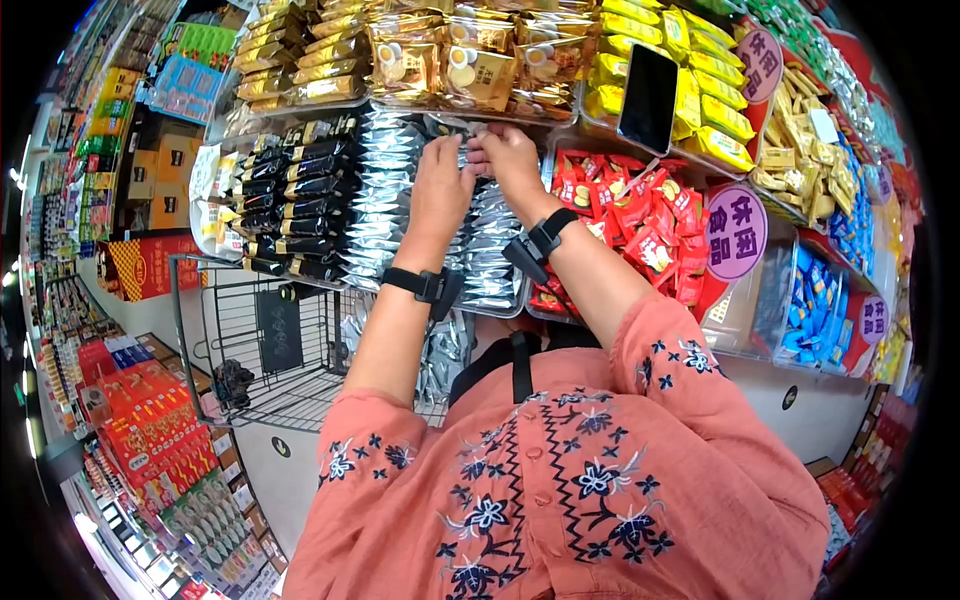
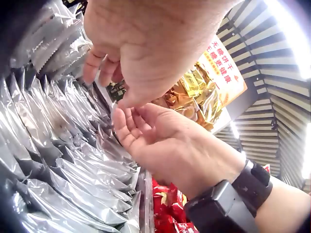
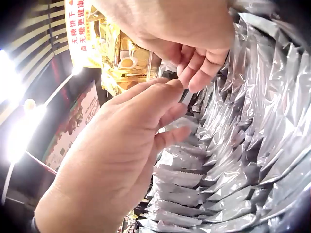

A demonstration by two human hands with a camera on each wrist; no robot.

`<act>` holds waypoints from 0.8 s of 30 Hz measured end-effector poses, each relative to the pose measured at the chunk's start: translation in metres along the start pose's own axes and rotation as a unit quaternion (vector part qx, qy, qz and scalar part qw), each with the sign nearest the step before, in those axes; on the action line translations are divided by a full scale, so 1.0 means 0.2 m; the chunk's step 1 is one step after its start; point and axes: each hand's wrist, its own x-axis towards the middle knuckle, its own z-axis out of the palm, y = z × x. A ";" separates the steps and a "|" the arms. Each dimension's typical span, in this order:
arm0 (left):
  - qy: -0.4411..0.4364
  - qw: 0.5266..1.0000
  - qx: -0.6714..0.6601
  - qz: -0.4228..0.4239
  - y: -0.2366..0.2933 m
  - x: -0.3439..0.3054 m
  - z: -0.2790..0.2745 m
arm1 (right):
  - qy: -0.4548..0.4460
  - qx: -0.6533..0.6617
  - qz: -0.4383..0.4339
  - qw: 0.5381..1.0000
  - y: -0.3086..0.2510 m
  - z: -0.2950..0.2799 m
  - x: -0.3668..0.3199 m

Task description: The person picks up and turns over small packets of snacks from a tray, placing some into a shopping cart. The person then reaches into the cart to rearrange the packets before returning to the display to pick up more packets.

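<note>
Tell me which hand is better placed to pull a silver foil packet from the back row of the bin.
Right, by a small margin. The right hand has its fingertips at the back row of the silver foil packets, while the left hand lies across the packets just in front. Both are close.

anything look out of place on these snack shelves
Yes: a flat black smartphone lies on the bright yellow snack packets in the upper right shelf bin. It is not packaged stock like everything around it.
</note>
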 end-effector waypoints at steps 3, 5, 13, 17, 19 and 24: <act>-0.004 1.000 -0.008 -0.004 0.01 0.00 0.01 | 0.004 -0.020 -0.018 1.000 0.01 0.00 0.01; -0.005 1.000 -0.011 0.002 0.00 0.00 0.02 | 0.008 -0.042 -0.021 0.999 0.03 0.00 0.02; -0.009 0.999 -0.017 -0.033 -0.04 0.00 0.03 | 0.020 -0.060 -0.022 0.998 0.08 -0.02 0.05; -0.009 1.000 -0.023 -0.005 -0.02 0.01 0.03 | 0.031 -0.057 -0.029 0.997 0.06 -0.01 0.04; -0.006 1.000 -0.028 0.000 -0.01 0.00 0.04 | 0.037 -0.046 -0.036 0.998 0.05 0.00 0.03; -0.015 0.999 -0.028 -0.013 -0.02 -0.02 0.05 | 0.010 -0.082 -0.023 0.996 0.03 0.00 0.02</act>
